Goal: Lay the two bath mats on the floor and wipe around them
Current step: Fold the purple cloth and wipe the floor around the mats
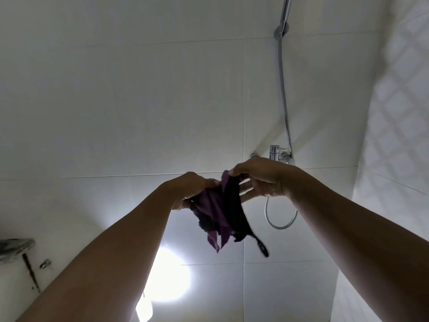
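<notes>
The left hand (pixel 192 189) is gripping a bunched part of the cloth (pixel 220 210) at the cloth's 10 o'clock. The right hand (pixel 262 180), at its 2 o'clock, is pinching the top edge between thumb and forefinger, with the other fingers stretching out beneath. The loose purple and black folds are hanging toward 6 o'clock, so the hands are probably pulling the cloth apart to open it out for wiping. It is hanging clear of the wall (pixel 116 89), touching nothing else. The tap (pixel 277 152) is sitting just past the right hand at 1 o'clock. Neither mat is showing, nor the floor, so whether the mats are laid cannot be told.
</notes>
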A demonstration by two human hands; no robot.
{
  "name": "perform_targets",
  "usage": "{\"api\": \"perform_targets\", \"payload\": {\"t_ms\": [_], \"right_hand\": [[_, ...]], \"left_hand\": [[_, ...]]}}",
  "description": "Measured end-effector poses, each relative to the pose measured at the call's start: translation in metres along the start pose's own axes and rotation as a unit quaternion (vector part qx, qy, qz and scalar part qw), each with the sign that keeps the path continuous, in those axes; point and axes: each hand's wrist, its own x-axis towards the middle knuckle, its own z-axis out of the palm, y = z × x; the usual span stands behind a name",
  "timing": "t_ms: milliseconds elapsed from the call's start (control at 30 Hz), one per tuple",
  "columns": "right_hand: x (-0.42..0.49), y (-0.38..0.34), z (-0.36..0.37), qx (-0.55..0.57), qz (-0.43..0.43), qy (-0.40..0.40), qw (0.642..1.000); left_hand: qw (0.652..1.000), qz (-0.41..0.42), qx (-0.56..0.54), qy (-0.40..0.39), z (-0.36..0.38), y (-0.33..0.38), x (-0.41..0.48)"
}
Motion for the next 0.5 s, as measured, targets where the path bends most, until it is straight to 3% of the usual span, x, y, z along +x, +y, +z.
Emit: {"api": "perform_targets", "payload": {"t_ms": [167, 300, 433, 500], "right_hand": [[0.012, -0.013, 0.014, -0.057, -0.029, 0.012, 0.998], [0.017, -0.015, 0.014, -0.124, -0.039, 0.028, 0.991], [0.022, -0.010, 0.013, -0.132, -0.074, 0.159, 0.976], [0.022, 0.001, 0.005, -0.159, -0.024, 0.149, 0.976]], "left_hand": [[0.971, 0.020, -0.219, -0.097, -0.017, 0.001, 0.003], [0.974, 0.078, -0.162, -0.138, -0.023, -0.001, 0.002], [0.979, 0.097, -0.126, -0.125, -0.027, 0.000, 0.005], [0.979, 0.094, -0.128, -0.127, -0.030, 0.004, 0.002]]}}
